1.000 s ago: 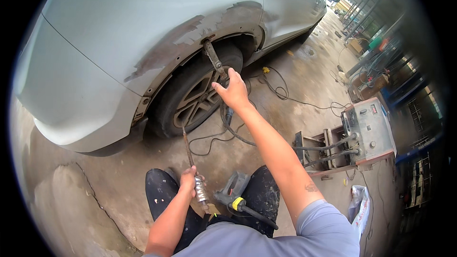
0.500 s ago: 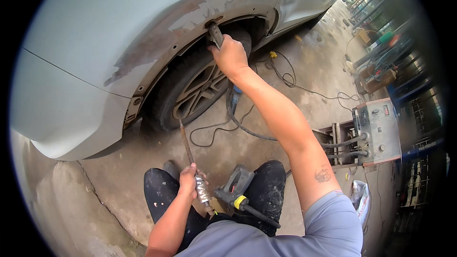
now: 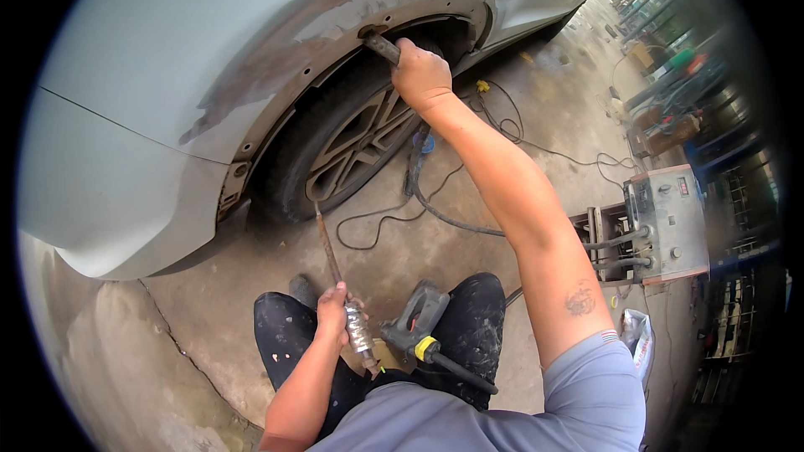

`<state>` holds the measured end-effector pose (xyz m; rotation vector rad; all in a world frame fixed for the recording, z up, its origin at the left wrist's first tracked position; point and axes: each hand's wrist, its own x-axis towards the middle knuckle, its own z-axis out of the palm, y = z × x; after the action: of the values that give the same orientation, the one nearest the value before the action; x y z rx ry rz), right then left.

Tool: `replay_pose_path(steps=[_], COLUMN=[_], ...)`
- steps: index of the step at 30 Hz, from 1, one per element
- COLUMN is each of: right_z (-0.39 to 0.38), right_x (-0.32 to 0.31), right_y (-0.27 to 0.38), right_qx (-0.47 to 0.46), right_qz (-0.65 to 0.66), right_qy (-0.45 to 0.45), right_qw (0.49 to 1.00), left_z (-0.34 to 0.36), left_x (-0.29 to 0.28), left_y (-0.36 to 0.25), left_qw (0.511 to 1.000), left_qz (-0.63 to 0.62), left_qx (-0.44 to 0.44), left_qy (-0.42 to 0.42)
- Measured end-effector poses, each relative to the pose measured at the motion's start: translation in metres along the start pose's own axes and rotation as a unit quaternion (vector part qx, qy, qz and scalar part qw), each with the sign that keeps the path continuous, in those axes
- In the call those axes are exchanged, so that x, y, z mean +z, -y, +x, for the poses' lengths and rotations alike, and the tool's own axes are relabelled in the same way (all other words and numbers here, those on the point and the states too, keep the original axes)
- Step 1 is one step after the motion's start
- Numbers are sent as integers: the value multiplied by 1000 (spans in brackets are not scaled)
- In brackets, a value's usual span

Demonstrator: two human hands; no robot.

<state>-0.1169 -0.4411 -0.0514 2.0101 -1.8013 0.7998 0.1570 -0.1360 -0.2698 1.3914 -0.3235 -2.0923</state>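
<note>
My right hand (image 3: 420,75) grips the handle of a dark tool (image 3: 378,44) whose head touches the sanded edge of the wheel arch (image 3: 352,42) of a pale grey car (image 3: 167,100). Just below that hand is the tyre with its dark alloy wheel (image 3: 352,146). My left hand (image 3: 332,314) holds a long thin metal rod (image 3: 325,238) near its tape-wrapped lower end, the rod slanting up toward the wheel. A grey tool with a yellow collar (image 3: 419,331) lies between my knees.
A grey welding machine (image 3: 666,222) on a stand sits at the right, with cables (image 3: 435,209) trailing over the concrete floor toward the wheel. A white bag (image 3: 638,339) lies beside my right side. Racks and clutter line the far right.
My right hand with the tool has moved up from in front of the wheel to the wheel arch edge. The view has come closer to the car. The left hand has stayed put.
</note>
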Motion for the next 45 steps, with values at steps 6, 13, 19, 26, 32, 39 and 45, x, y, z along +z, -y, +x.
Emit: replay_pose_path(steps=[6,13,19,26,32,39,45], right_z=[-3,-28,-234,-484,-485,-513,-491], right_x=[-1,-31,-83,-143,-137,-130,-176], right_y=[8,24,29,96,95,134,139], right_qx=[16,39,193,645,339,297,254], right_qz=[25,103,270,524,614,654,733], right_qy=[40,18,219,273,511,456,352], right_qw=[999,994,918,484,497,525,524], left_z=[-5,0,-7,1,-11,-92,-168], left_x=[0,0,7,-2,8,3,22], left_y=[-7,-4,-5,11,13,-14,-50], left_qw=[1000,1000,1000,999,995,970,958], left_qz=[-4,-2,2,32,45,82,-6], left_qx=[-4,6,16,23,75,182,235], left_qy=[-5,14,20,11,56,140,165])
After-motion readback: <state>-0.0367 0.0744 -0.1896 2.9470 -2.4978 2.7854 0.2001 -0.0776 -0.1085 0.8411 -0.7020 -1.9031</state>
